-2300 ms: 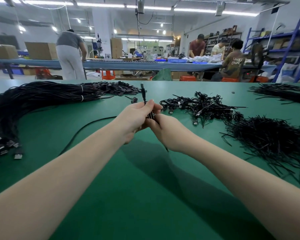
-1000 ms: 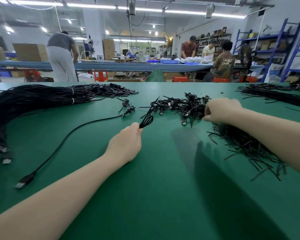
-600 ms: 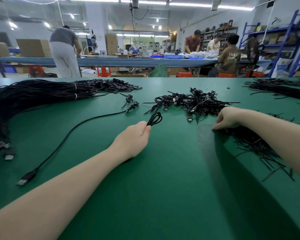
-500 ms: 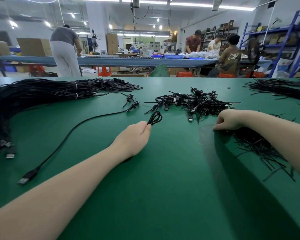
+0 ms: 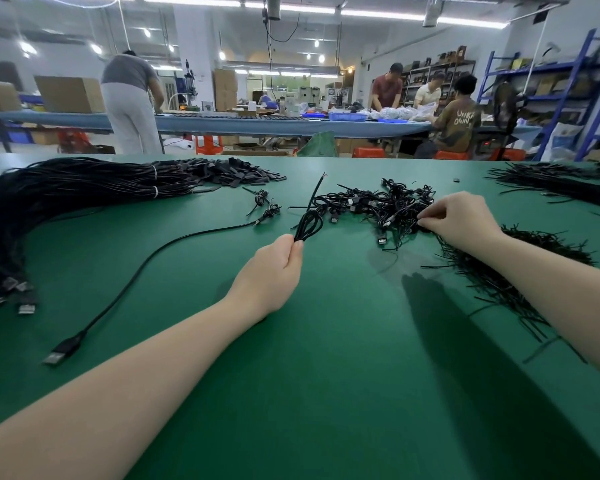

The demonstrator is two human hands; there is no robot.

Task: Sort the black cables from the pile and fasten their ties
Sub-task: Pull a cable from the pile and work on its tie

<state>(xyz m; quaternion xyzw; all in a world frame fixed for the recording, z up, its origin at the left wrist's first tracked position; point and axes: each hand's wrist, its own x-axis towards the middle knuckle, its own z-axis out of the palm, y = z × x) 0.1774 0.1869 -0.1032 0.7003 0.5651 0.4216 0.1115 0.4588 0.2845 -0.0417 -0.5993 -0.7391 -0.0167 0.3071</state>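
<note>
Two hands, two jobs: my left hand (image 5: pixel 274 268) pinches a coiled cable (image 5: pixel 309 223) by its gathered end, loops pointing to twelve o'clock. My right hand (image 5: pixel 461 220), at two o'clock, has fingertips curled into the edge of the ties (image 5: pixel 499 268), apparently pinching one, though I cannot tell. I judge the fetching step; next, wrap the coil's waist.

Factory assembly floor: long green bench (image 5: pixel 326 375) with bundled black cables (image 5: pixel 84 188), workers (four visible) at another bench (image 5: pixel 257 123), blue shelving (image 5: pixel 568 91), cardboard boxes (image 5: pixel 70 94).
</note>
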